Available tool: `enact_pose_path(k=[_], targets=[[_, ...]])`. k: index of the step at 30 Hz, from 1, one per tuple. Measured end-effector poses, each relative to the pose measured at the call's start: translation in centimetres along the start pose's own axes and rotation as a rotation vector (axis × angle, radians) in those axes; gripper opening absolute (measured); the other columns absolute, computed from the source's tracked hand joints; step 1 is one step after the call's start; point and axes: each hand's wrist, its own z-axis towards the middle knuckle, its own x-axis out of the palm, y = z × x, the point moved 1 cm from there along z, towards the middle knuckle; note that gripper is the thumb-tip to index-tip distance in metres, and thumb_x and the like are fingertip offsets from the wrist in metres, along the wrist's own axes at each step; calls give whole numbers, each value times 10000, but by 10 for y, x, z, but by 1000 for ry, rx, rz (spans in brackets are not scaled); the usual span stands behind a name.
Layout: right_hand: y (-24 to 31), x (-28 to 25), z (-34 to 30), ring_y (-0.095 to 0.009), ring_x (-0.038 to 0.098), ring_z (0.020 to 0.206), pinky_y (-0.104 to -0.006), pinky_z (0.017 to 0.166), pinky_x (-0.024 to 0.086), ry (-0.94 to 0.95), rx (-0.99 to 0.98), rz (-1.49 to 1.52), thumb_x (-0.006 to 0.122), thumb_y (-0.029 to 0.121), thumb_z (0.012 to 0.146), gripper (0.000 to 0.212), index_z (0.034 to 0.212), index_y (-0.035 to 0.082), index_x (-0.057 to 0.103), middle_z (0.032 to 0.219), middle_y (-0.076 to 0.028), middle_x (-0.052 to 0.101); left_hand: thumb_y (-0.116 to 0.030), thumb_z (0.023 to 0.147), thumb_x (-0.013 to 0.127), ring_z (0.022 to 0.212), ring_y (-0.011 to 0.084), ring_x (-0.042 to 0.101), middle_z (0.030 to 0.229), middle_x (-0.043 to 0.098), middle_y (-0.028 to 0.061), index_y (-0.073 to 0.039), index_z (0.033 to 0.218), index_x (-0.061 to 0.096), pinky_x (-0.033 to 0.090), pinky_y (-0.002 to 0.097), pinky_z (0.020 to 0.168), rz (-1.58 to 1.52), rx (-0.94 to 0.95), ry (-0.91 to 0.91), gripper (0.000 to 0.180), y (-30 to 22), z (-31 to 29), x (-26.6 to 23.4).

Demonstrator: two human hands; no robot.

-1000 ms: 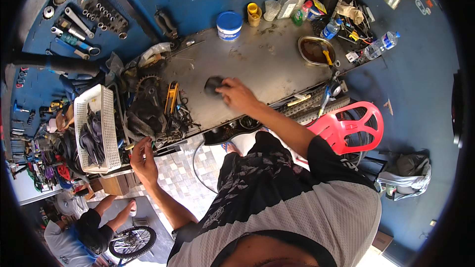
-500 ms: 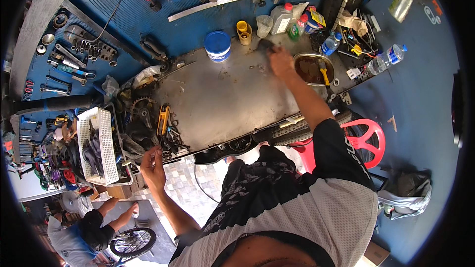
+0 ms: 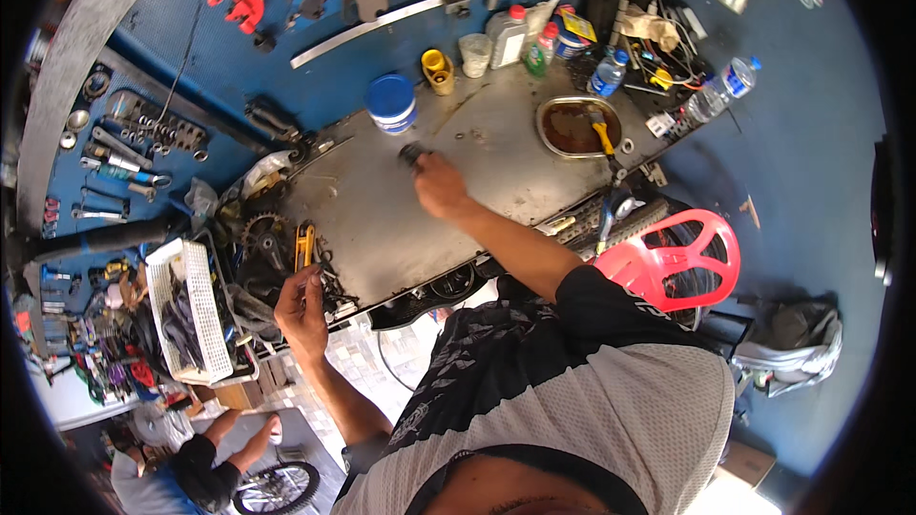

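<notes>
My right hand [image 3: 441, 185] is closed on a dark rag-like wad [image 3: 411, 154], pressed to the metal bench top [image 3: 382, 219] just in front of a blue-lidded white tub [image 3: 391, 103]. Motion smears the wad's edges, so its exact kind is unclear. My left hand [image 3: 301, 313] hovers at the bench's front left edge, fingertips pinched together; whether anything small is between them cannot be made out. Near it lie a yellow-handled tool [image 3: 303, 246], small tools, and a crankset with a chainring [image 3: 264, 234].
Right on the bench, an oval basin [image 3: 544, 138] of brown liquid holds a yellow-handled brush [image 3: 603, 136]. Bottles [image 3: 508, 38] and yellow cups [image 3: 438, 74] line the back. A white basket [image 3: 205, 315] stands left, a pink plastic chair [image 3: 720, 257] right. Another person [image 3: 181, 472] is lower left beside a wheel.
My right hand has swept the dark wad leftward and nearer across the bench, from beside the basin to before the tub. My left hand stays pinched near the edge. The whole view has shifted slightly.
</notes>
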Motion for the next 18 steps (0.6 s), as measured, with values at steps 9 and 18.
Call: enact_pose_path(k=[9, 18], targets=[[-74, -71, -111, -294, 539, 1212, -395, 1047, 488, 276, -375, 134, 662, 31, 814, 446, 1161, 277, 796, 1323, -43, 597, -87, 1013, 665, 965, 150, 701, 1047, 764, 91, 9, 1136, 724, 551, 300, 866, -60, 252, 500, 167, -32, 66, 155], [-170, -165, -144, -363, 571, 1217, -428, 1033, 513, -38, 140, 214, 639, -1, 826, 487, 1273, 168, 735, 1336, -152, 601, -183, 990, 676, 780, 165, 702, 891, 751, 101, -18, 1125, 746, 553, 311, 740, -31, -89, 640, 225, -1, 127, 376]])
